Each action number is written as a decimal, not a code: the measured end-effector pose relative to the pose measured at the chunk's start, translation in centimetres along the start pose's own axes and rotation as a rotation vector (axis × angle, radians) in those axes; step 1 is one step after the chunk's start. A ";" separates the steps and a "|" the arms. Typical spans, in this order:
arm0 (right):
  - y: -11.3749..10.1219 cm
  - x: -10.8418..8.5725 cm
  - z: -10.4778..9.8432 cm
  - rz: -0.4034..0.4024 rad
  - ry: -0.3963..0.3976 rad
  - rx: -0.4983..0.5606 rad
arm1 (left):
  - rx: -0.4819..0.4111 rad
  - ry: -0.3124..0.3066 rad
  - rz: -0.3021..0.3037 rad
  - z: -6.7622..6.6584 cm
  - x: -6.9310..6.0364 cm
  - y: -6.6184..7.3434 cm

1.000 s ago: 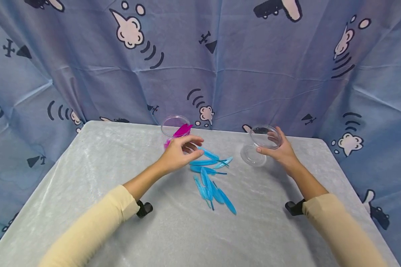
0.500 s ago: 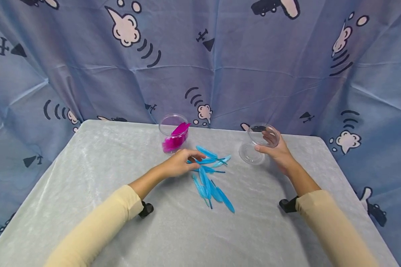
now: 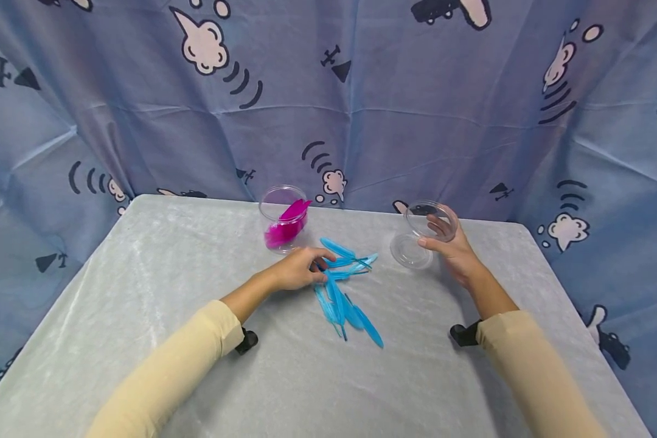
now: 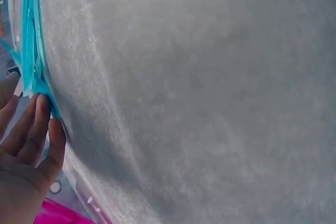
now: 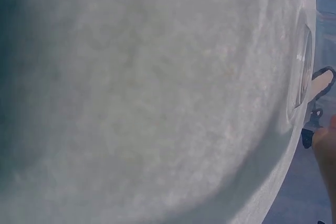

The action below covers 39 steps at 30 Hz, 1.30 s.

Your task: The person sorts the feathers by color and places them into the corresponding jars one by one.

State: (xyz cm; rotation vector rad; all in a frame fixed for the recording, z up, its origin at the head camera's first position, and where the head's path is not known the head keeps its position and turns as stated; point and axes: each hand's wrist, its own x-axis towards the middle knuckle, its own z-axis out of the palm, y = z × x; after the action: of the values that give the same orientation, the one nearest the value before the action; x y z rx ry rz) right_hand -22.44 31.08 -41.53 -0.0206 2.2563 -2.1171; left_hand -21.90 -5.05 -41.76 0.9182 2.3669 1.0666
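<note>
On cloth (image 3: 328, 392), one clear cup (image 3: 269, 214) holding pink feathers (image 3: 288, 225), my right hand (image 3: 455, 248) gripping a second cup (image 3: 415, 234), several blue feathers (image 3: 336, 299) partly behind my left hand (image 3: 297, 269), hold unclear.

Slender blue feathers (image 3: 337, 299) are lying loosely scattered, some crossing, the left hand (image 3: 298, 268) covering the tips of the upper ones. The right hand (image 3: 458, 252) is holding a clear round cup (image 3: 415, 236) (rim uppermost), while magenta feathers (image 3: 289, 225) are leaning inside another clear cup (image 3: 267, 218), one end poking past its rim.
</note>
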 end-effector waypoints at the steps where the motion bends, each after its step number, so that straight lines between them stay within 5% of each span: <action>1: 0.1 0.1 0.0 -0.006 -0.001 0.009 | 0.001 0.000 0.001 0.0 0.0 0.0; 30: 0.0 -0.2 0.2 -0.009 0.008 0.010 | 0.040 0.039 0.070 0.7 0.5 -0.4; 39: 0.3 -0.1 0.1 0.005 0.025 0.000 | -0.125 0.088 0.046 -0.3 0.9 0.5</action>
State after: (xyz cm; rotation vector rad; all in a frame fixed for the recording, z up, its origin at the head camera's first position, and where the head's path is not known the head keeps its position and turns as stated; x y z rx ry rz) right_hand -22.29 31.00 -41.79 0.0121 2.2674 -2.1268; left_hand -22.52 -4.38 -41.27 0.9017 2.3284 1.2819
